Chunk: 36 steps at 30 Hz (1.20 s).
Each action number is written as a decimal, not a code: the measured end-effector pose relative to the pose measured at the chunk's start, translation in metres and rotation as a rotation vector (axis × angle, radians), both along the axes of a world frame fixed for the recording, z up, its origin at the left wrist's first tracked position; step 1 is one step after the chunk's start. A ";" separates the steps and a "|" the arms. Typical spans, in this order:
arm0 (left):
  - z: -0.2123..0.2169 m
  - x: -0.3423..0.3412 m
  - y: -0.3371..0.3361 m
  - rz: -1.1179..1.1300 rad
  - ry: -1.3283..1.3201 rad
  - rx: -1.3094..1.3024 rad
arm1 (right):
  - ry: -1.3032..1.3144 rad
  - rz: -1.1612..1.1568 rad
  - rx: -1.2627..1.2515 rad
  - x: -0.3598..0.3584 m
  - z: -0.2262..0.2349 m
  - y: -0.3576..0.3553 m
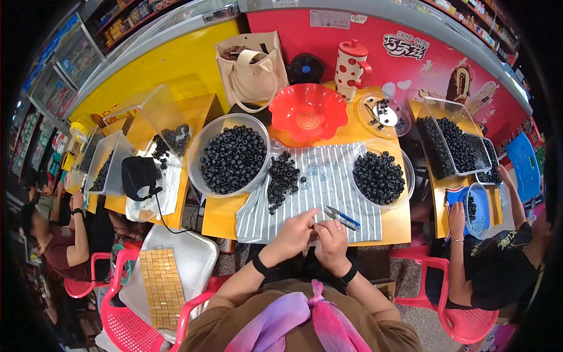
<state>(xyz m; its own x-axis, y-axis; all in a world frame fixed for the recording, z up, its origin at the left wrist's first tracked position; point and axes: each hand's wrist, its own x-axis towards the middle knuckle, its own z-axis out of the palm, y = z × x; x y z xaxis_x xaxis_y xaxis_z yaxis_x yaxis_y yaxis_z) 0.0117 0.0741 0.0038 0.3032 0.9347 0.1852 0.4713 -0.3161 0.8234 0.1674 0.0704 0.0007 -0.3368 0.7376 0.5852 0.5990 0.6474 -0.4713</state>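
Note:
Close together at the table's front edge, my left hand (293, 236) and my right hand (332, 245) have their fingers curled in and their fingertips nearly meeting. Both are closed in a pinch; whatever lies between the fingers is too small to make out. Just beyond them, blue-handled thread snips (348, 221) rest on a grey-and-white striped cloth (251, 218). A loose heap of small black round pieces (282, 179) lies on the cloth, left of centre. Several tiny clear-blue bits (319, 169) are scattered farther back.
A large clear bowl (195, 154) of black pieces stands left, a smaller clear tub (409, 186) right. Behind are a red scalloped bowl (308, 114), a spotted tumbler (350, 67) and a cream bag (253, 73). People work at side tables; pink chairs (130, 320) stand nearby.

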 end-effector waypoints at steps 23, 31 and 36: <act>0.011 -0.019 -0.041 -0.151 -0.900 -0.699 | 0.126 0.449 -0.293 0.028 0.049 -0.007; 0.011 -0.023 -0.033 0.170 -0.655 -0.405 | 0.040 -0.268 -0.061 0.099 0.078 0.088; 0.013 -0.010 -0.017 0.263 0.018 0.148 | 0.100 -0.213 -0.084 0.076 0.068 0.081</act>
<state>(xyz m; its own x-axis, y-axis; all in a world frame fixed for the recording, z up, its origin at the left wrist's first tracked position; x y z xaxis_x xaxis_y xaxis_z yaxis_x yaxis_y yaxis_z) 0.0016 0.0567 0.0164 0.0582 0.9449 0.3220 0.5669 -0.2968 0.7685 0.2429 0.1518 0.0686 -0.1122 0.8333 0.5413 0.6650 0.4677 -0.5822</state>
